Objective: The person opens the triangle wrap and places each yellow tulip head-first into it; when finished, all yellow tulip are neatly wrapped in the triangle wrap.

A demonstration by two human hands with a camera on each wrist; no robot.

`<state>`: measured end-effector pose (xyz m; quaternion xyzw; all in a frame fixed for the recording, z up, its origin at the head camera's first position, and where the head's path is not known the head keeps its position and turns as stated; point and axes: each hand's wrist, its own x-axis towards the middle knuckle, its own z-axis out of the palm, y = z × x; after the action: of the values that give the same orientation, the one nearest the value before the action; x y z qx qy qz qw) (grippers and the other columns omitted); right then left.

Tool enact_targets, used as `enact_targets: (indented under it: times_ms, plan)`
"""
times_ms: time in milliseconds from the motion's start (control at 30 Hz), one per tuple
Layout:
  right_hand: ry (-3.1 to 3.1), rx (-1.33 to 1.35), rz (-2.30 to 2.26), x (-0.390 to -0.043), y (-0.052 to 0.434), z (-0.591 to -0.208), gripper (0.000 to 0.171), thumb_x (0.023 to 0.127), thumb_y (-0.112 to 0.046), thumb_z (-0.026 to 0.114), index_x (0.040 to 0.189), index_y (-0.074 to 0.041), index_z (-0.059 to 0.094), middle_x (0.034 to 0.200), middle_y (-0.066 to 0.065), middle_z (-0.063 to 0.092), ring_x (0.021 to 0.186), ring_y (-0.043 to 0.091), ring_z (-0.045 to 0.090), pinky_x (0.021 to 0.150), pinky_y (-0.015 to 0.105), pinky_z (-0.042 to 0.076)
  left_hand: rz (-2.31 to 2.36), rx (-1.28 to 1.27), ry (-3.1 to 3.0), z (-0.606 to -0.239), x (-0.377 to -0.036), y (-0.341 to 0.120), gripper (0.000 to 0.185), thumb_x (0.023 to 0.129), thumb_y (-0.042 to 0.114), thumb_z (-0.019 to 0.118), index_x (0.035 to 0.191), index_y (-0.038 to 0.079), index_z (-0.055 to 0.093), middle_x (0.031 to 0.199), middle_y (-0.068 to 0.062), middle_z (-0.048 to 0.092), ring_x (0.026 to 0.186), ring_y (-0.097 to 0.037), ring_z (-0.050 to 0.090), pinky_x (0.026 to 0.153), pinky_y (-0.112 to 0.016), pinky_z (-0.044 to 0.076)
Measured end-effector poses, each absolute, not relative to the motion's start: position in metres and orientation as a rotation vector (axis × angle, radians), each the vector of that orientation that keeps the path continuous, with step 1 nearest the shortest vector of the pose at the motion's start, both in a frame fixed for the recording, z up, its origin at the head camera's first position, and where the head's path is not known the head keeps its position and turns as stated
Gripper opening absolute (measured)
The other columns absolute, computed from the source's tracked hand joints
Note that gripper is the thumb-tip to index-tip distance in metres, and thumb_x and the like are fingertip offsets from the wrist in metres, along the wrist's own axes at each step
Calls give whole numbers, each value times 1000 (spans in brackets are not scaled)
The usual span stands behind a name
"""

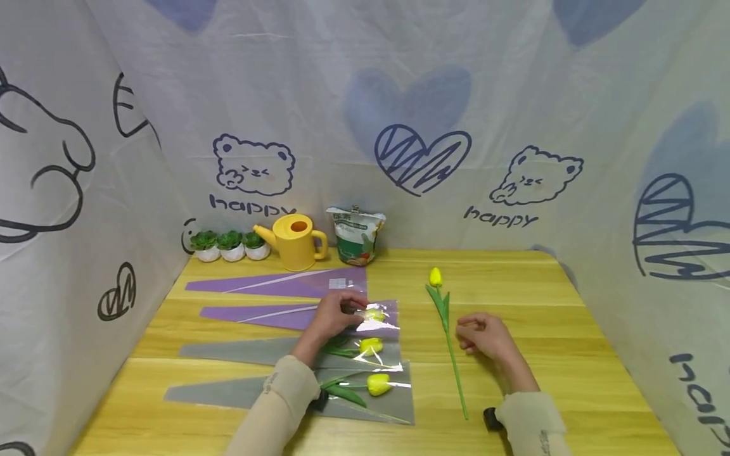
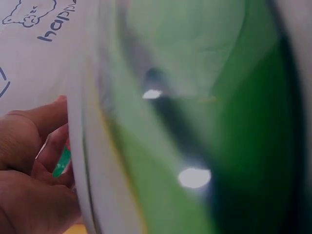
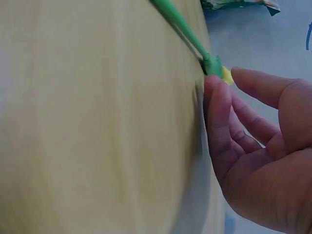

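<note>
In the head view my left hand (image 1: pixel 335 315) is over a purple clear-fronted flower sleeve (image 1: pixel 262 313), bent thumb and fingers parted beside the yellow tulip (image 1: pixel 374 314) in it. Clear film and green leaves (image 2: pixel 253 117) fill most of the left wrist view and hide those fingertips. On the right, a single artificial yellow tulip (image 1: pixel 436 277) lies lengthwise on the wooden table (image 1: pixel 513 278), its green stem toward me. My right hand (image 1: pixel 485 335) is just right of this stem, fingers loosely bent, with a gap between thumb and forefinger.
Two grey sleeves (image 1: pixel 222 392) nearer me each contain a yellow tulip (image 1: pixel 378 384). Another purple sleeve (image 1: pixel 274 288) lies behind. Along the back stand several potted succulents (image 1: pixel 230 244), a yellow watering can (image 1: pixel 296 247) and a clipped green-white bag (image 1: pixel 357 237), before a printed cloth (image 1: pixel 331 95).
</note>
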<state>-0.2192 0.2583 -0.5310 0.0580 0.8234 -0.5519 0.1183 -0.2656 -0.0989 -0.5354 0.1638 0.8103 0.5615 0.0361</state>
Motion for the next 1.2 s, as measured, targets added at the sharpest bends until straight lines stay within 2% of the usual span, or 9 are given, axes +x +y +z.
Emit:
enact_targets:
  times_ms: [133,300,500,633,1067,1200]
  plan:
    - [2362,175,-1630,-219,259,-537,36,102,-12,65,130,10,60,103,19,74,74,20,73,66,32,63,1627,526,2531,-534,-266,-103,32,80,-10,81,111,-5,75,108,-22,76,102,-37,73,89,-40,59]
    - [2342,191,-1643,-219,255,-540,35,102,-11,65,129,11,61,103,18,74,75,20,73,68,33,63,1549,496,2591,-533,-266,-102,31,80,-6,82,110,0,77,107,-17,77,100,-33,71,87,-37,57]
    - [2329,223,-1664,-221,247,-540,30,101,-8,66,123,11,63,96,15,74,73,17,73,68,31,63,1541,490,2614,-532,-266,-101,33,80,-7,82,111,-1,76,106,-17,78,100,-34,72,90,-44,58]
    - [2333,240,-1671,-221,243,-539,28,100,-6,67,121,11,64,94,15,74,72,17,72,67,30,63,1498,457,2649,-531,-265,-100,33,80,-5,83,111,2,77,106,-13,78,100,-32,73,90,-42,57]
    - [2364,244,-1589,-221,237,-537,34,89,-8,80,116,7,65,90,14,74,67,16,70,61,30,61,1477,479,2698,-534,-266,-101,33,80,1,86,112,2,77,108,-11,78,103,-33,70,93,-47,55]
    - [2387,229,-1555,-221,236,-538,30,88,-6,81,110,6,66,86,13,73,66,17,69,60,30,60,1504,476,2696,-535,-266,-102,31,81,3,86,110,4,78,108,-10,78,102,-32,69,93,-46,55]
